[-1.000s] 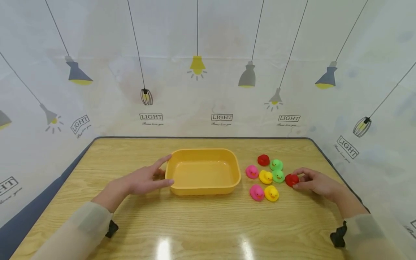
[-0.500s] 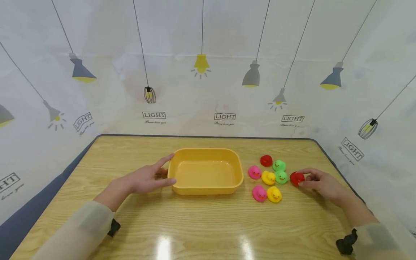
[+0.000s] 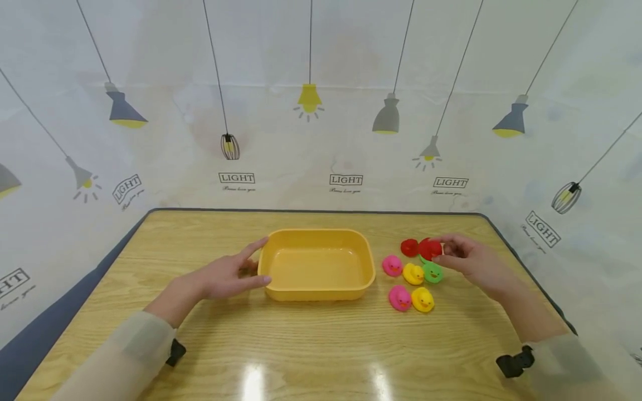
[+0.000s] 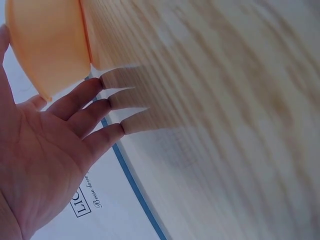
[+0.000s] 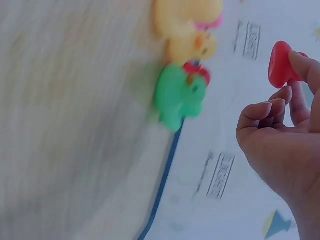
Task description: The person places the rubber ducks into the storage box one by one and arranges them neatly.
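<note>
My right hand (image 3: 473, 264) pinches a red rubber duck (image 3: 429, 248) between thumb and fingers. In the right wrist view, the duck (image 5: 281, 65) is lifted clear of the table. It partly covers a green duck in the head view; another green duck (image 3: 433, 273) sits just in front. My left hand (image 3: 225, 275) rests against the left end of a yellow plastic basin (image 3: 316, 294), thumb and index finger spread along its rim. The left wrist view shows the palm (image 4: 45, 150) and fairly straight fingers beside the basin wall (image 4: 47, 45). The basin holds nothing.
Left of the held duck lies another red duck (image 3: 409, 248). Pink ducks (image 3: 392, 265) and yellow ducks (image 3: 413, 274) stand right of the basin. A printed lamp-pattern curtain (image 3: 281, 145) borders the wooden table (image 3: 301, 345) at the back and sides.
My right hand has picked up the red duck from the right of the group and carried it left and up over the green ducks. The left hand stays on the basin.
</note>
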`<state>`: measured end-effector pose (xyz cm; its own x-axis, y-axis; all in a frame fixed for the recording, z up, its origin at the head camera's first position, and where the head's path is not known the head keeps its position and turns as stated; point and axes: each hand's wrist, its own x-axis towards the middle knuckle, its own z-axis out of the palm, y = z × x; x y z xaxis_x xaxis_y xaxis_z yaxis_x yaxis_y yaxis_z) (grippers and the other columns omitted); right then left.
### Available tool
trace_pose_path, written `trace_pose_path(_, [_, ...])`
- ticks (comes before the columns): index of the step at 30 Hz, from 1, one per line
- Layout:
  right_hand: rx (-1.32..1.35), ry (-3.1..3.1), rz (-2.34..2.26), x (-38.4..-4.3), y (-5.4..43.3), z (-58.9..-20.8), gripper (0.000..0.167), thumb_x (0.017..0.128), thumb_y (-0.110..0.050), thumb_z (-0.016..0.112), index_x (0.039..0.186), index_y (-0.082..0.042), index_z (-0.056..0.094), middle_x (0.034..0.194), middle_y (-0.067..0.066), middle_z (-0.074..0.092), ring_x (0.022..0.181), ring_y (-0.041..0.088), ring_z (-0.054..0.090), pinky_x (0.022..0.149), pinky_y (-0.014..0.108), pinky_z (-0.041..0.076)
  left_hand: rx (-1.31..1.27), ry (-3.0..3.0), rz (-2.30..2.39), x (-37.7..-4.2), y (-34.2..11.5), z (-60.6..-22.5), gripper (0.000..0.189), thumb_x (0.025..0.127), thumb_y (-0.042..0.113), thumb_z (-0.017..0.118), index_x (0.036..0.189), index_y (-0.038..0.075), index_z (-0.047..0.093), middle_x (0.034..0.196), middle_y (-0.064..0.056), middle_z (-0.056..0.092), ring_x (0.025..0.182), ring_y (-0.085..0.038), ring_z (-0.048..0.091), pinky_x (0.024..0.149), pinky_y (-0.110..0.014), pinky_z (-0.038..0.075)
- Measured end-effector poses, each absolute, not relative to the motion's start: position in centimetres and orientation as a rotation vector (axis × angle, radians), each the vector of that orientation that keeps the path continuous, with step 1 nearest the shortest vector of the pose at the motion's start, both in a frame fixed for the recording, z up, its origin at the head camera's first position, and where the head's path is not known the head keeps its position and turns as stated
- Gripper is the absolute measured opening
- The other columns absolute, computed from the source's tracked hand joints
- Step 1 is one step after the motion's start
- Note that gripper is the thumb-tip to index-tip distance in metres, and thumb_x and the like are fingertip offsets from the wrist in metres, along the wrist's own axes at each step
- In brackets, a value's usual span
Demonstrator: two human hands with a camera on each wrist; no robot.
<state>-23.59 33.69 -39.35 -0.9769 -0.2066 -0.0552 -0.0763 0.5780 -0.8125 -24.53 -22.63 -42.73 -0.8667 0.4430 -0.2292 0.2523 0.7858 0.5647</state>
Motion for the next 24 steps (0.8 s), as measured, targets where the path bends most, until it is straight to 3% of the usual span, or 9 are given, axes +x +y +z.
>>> trace_pose_path(9, [-0.426,2.516,-1.462,-24.7,25.7,-37.5,0.04,0.105,-0.019,0.076,0.142,-0.008,0.066,0.106,0.011,0.057,0.098,0.023,0.054,0.075,0.024,0.048,0.539,2.632,0.754,-24.5,-22.7,-42.7,0.101,0.101,0.077,0.058,0.177,0.041,0.003,0.161,-0.018,0.061,0.152,-0.046,0.053,0.125,-0.075,0.035])
trace_pose_path(24, [-0.494,2.402,-1.506,-27.5,15.9,-38.2,0.037,0.102,-0.016,0.079,0.138,-0.014,0.071,0.106,0.005,0.055,0.09,0.023,0.048,0.068,0.024,0.039,0.538,2.639,0.744,-24.5,-22.8,-42.7,0.1,0.101,0.078,0.058,0.177,0.042,0.002,0.161,-0.018,0.06,0.153,-0.047,0.051,0.126,-0.076,0.033])
